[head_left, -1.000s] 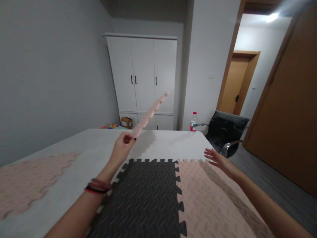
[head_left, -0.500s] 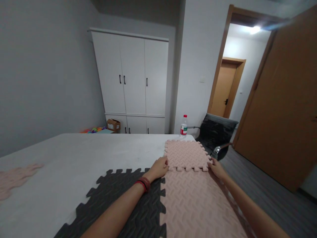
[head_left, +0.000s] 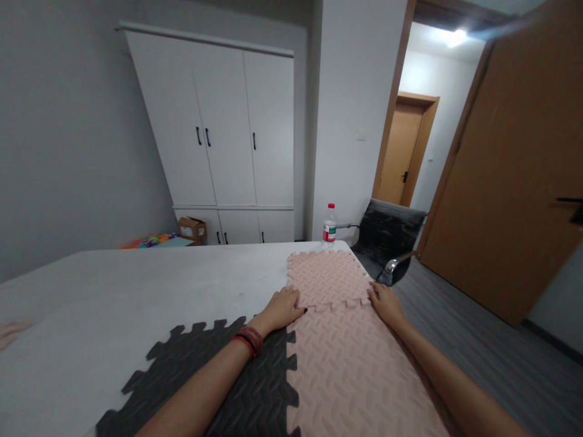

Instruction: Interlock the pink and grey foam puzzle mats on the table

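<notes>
On the white table (head_left: 136, 285) lie interlocking foam mats. A far pink mat (head_left: 325, 276) meets a near pink mat (head_left: 350, 370) along a toothed seam. A dark grey mat (head_left: 237, 388) joins the near pink one on its left. My left hand (head_left: 282, 306) lies flat, fingers spread, on the left end of the seam. My right hand (head_left: 385, 301) presses flat on the right end of the seam. Neither hand holds anything.
A water bottle (head_left: 328, 226) stands at the table's far edge. A black chair (head_left: 389, 240) sits beyond the right corner. A white wardrobe (head_left: 218, 127) is behind, with a cardboard box (head_left: 191, 229) on the floor. A pink mat edge (head_left: 11, 331) shows far left.
A second ago my left hand held the pink mat up in the air. It now lies flat beyond the near pink mat, with both hands pressing on the seam between them.
</notes>
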`<state>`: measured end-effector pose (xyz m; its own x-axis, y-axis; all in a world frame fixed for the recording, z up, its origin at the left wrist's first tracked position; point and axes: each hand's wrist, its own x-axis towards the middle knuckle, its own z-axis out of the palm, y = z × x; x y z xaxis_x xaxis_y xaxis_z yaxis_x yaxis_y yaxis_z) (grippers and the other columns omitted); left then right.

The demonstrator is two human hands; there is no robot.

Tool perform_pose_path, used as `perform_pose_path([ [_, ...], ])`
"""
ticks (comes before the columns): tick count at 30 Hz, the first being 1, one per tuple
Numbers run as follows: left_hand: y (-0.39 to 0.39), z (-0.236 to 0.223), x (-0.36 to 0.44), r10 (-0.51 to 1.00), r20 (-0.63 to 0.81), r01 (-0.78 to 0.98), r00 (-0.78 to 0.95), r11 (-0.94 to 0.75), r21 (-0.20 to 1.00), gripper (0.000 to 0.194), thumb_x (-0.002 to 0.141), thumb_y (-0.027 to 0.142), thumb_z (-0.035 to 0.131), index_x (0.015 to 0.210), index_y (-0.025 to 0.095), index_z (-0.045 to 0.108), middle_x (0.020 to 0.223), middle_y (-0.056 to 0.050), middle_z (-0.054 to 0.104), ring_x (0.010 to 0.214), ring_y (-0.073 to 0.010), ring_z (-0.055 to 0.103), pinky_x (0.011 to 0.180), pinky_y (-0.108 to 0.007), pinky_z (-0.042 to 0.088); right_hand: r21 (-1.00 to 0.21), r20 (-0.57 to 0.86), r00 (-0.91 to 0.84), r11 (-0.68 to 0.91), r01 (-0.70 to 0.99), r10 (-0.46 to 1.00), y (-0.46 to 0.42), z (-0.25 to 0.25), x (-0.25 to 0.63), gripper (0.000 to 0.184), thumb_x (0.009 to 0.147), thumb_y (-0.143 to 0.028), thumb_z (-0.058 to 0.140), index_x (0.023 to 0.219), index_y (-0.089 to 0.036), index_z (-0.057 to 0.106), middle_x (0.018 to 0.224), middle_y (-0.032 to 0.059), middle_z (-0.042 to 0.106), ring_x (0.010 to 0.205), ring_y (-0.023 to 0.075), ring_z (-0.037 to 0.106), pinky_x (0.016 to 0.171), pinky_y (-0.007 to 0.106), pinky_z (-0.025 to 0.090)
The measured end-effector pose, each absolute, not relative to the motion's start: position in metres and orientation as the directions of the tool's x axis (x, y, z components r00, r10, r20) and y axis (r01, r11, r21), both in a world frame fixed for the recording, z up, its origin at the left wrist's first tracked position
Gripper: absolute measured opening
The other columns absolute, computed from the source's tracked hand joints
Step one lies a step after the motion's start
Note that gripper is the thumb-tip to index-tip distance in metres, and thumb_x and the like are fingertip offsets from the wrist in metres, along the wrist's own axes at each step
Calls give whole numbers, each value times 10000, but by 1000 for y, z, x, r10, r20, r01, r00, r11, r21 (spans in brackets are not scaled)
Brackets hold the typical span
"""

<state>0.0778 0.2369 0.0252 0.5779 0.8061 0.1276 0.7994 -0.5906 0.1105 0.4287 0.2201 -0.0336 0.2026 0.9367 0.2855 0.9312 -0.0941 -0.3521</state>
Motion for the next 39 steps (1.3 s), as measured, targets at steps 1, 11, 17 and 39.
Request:
perform_pose_path([
  [1, 236, 27, 79, 808, 129, 803, 576, -588, 97, 293, 838, 428, 548, 935, 152, 577, 973, -45, 585, 928, -188, 549, 821, -397, 454, -339, 276, 207, -106, 935, 939, 221, -33, 428, 442, 892, -390, 337, 1230, -185, 535, 1226, 103, 553, 1156, 240, 460, 976, 352, 326],
  [11, 212, 20, 110, 671, 134, 670, 729, -740, 56, 503, 818, 96, 382, 1277, 281, 470, 1324, -80, 502, 1193, -230, 466, 974, -403, 363, -206, 217, 175, -130, 970, 960, 222, -3, 399, 492, 883, -269, 331, 1353, -128, 376, 1427, 147, 354, 1320, 243, 290, 1053, 399, 231],
  [17, 202, 15, 109, 689, 112, 684, 716, -725, 88, 456, 908, 257, 301, 1354, 232, 391, 1416, -116, 408, 1292, -252, 380, 1047, -438, 318, -188, 98, 9, 10, 982, 995, 230, 0, 339, 684, 877, -618, 210, 1433, -222, 249, 1520, 93, 177, 1388, 250, 119, 1083, 526, 89],
  [39, 152, 13, 114, 782, 78, 767, 618, -622, 154, 651, 883, 482, 275, 1386, 72, 328, 1460, -179, 319, 1361, -290, 259, 1105, -473, 221, -164, -7, -24, 23, 986, 1000, 193, -8, 329, 716, 887, -597, 159, 1452, -159, 194, 1521, 113, 163, 1398, 210, 78, 1102, 412, 62],
])
